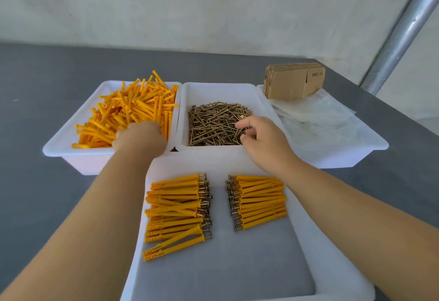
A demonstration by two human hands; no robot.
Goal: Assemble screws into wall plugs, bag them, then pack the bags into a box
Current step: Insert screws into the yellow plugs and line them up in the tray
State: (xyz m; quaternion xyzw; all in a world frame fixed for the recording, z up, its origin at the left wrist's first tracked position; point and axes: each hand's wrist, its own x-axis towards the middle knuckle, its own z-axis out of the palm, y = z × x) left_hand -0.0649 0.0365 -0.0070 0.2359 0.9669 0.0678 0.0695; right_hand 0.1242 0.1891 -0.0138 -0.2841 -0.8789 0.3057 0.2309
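Care is needed: one screw (217, 123) should be pinched by the loosely curled right hand (262, 141); left hand (140, 138) grip cannot be told.

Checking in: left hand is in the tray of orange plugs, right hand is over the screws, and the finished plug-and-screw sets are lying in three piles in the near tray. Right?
Not quite. The head view shows two piles of finished sets in the near tray, not three. The rest stands: the left hand is in the tray of orange plugs, and the right hand is over the screws.
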